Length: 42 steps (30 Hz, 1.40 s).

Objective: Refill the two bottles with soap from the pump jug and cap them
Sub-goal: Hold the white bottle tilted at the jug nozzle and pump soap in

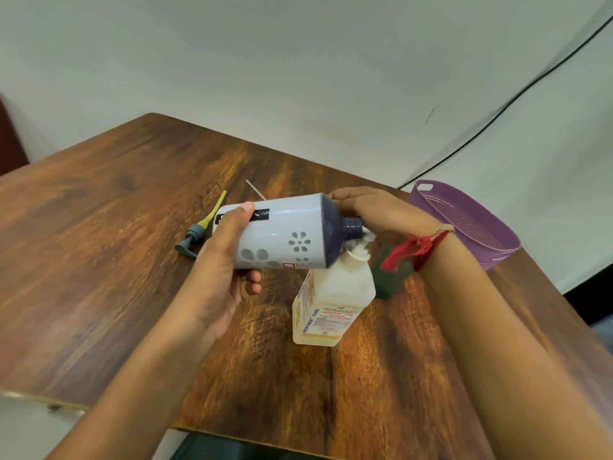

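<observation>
Sideways, left grip (229, 260) clasps grey bottle (282, 234), neck at pump jug (335, 300); right grip (374, 210) presses flat.

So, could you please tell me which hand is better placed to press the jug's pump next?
Probably the right hand: it lies over the head of the pump jug, while the left hand grips the bottle, neck at the spout.

The table (99, 260) shows dark wood grain with a soft sheen. The bottle (282, 234) is smooth, glossy grey plastic. The jug (335, 293) is cloudy plastic, probably with a paper label. The basket (464, 224) looks like matt, perforated purple plastic. The wrist thread (414, 249) is frayed red cotton.
</observation>
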Each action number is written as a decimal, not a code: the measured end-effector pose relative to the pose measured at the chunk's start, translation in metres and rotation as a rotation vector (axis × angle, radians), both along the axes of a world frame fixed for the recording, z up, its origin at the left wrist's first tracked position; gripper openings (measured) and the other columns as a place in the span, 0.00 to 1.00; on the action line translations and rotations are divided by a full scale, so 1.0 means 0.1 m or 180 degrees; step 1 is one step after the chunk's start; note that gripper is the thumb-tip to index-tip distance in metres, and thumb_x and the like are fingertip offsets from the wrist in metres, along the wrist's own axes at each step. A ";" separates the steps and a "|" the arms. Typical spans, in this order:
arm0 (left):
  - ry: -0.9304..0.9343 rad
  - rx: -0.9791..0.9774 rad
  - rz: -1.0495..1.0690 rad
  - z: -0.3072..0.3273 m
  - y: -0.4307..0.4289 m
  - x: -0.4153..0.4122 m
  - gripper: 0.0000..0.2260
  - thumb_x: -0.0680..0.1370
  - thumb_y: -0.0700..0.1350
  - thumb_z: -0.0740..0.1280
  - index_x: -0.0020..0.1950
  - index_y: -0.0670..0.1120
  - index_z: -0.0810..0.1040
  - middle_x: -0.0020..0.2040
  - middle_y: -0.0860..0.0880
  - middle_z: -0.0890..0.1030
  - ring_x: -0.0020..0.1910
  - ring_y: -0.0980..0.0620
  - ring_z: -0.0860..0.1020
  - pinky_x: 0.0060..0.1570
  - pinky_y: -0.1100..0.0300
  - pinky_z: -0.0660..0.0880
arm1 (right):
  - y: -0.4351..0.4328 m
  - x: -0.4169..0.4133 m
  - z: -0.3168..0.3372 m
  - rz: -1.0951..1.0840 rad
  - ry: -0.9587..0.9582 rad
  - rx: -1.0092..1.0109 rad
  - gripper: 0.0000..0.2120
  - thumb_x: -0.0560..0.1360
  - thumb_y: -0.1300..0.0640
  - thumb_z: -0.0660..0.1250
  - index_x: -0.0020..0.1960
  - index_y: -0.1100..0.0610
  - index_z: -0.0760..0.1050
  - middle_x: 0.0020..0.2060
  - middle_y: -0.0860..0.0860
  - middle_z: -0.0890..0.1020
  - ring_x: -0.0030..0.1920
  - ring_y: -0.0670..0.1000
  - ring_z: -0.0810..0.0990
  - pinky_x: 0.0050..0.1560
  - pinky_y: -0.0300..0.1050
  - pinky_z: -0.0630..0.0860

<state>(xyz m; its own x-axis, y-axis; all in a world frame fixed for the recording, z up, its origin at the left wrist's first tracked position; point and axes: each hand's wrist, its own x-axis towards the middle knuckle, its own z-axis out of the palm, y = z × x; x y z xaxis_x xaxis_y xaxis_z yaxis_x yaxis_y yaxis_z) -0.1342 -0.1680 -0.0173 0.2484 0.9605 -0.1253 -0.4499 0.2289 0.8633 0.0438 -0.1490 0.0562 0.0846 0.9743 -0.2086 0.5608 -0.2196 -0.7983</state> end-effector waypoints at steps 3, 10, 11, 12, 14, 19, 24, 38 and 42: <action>0.0026 0.0016 0.0077 0.00 0.00 0.01 0.14 0.71 0.60 0.63 0.46 0.50 0.75 0.30 0.51 0.76 0.23 0.58 0.68 0.19 0.69 0.67 | -0.01 -0.01 -0.08 -0.0199 0.0253 0.0181 0.16 0.79 0.67 0.54 0.41 0.54 0.74 0.42 0.51 0.76 0.39 0.48 0.75 0.27 0.31 0.73; 0.0045 -0.0027 0.0008 0.02 0.00 0.01 0.14 0.71 0.60 0.63 0.45 0.51 0.75 0.28 0.52 0.75 0.22 0.59 0.68 0.20 0.69 0.68 | -0.02 0.01 -0.04 -0.0144 0.0099 0.0321 0.15 0.78 0.67 0.54 0.42 0.56 0.76 0.44 0.53 0.78 0.42 0.49 0.76 0.38 0.35 0.75; 0.0042 0.0038 -0.0004 0.03 0.00 0.00 0.14 0.70 0.60 0.64 0.45 0.51 0.75 0.29 0.51 0.75 0.22 0.59 0.68 0.20 0.69 0.68 | -0.02 0.01 -0.02 -0.0096 0.0074 0.0281 0.13 0.79 0.66 0.55 0.43 0.56 0.76 0.45 0.53 0.78 0.44 0.50 0.76 0.42 0.37 0.75; 0.0036 0.0092 -0.0013 0.05 0.01 0.00 0.14 0.70 0.60 0.64 0.45 0.51 0.76 0.29 0.51 0.76 0.22 0.59 0.68 0.19 0.69 0.68 | -0.02 0.01 -0.01 -0.0078 0.0067 0.0293 0.13 0.80 0.64 0.56 0.43 0.56 0.76 0.46 0.54 0.79 0.46 0.51 0.77 0.47 0.40 0.75; 0.0028 0.0117 0.0003 0.05 0.02 0.00 0.12 0.73 0.59 0.63 0.43 0.51 0.76 0.29 0.51 0.76 0.22 0.58 0.68 0.20 0.68 0.68 | 0.00 0.02 -0.05 -0.0151 0.0139 0.0456 0.14 0.81 0.62 0.55 0.43 0.54 0.76 0.48 0.53 0.79 0.49 0.51 0.77 0.51 0.42 0.76; 0.0125 -0.0032 0.0079 -0.01 0.04 0.02 0.12 0.75 0.58 0.62 0.45 0.51 0.75 0.30 0.51 0.75 0.24 0.57 0.68 0.20 0.68 0.67 | -0.02 -0.01 -0.15 -0.0248 0.0515 0.0472 0.16 0.79 0.68 0.52 0.44 0.57 0.76 0.48 0.54 0.78 0.41 0.49 0.76 0.31 0.32 0.75; 0.0046 -0.0030 0.0035 0.00 0.04 0.01 0.17 0.69 0.61 0.64 0.47 0.49 0.76 0.29 0.50 0.75 0.22 0.58 0.68 0.20 0.68 0.68 | 0.01 0.04 -0.13 -0.0193 0.0032 0.0741 0.13 0.81 0.63 0.53 0.47 0.57 0.76 0.44 0.52 0.78 0.45 0.49 0.77 0.40 0.34 0.75; 0.0041 -0.0220 0.0005 -0.06 0.04 0.01 0.16 0.74 0.59 0.62 0.47 0.47 0.75 0.28 0.49 0.75 0.21 0.58 0.68 0.19 0.69 0.68 | 0.03 0.03 -0.05 0.0139 -0.0778 0.0634 0.13 0.80 0.63 0.53 0.47 0.55 0.76 0.47 0.53 0.78 0.47 0.50 0.76 0.45 0.40 0.74; 0.0107 -0.0092 0.0069 -0.04 0.06 0.01 0.14 0.75 0.59 0.62 0.46 0.49 0.75 0.30 0.50 0.75 0.22 0.58 0.68 0.19 0.69 0.68 | 0.05 0.00 -0.12 -0.0034 -0.0274 0.0568 0.16 0.78 0.67 0.53 0.41 0.54 0.75 0.47 0.56 0.78 0.42 0.51 0.76 0.38 0.40 0.73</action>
<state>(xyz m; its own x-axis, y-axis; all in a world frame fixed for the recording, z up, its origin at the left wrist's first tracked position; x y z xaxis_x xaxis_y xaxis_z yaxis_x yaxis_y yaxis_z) -0.1337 -0.1618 -0.0214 0.2228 0.9615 -0.1609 -0.4258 0.2444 0.8712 0.0437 -0.1445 0.0441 0.1053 0.9941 -0.0243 0.6271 -0.0853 -0.7743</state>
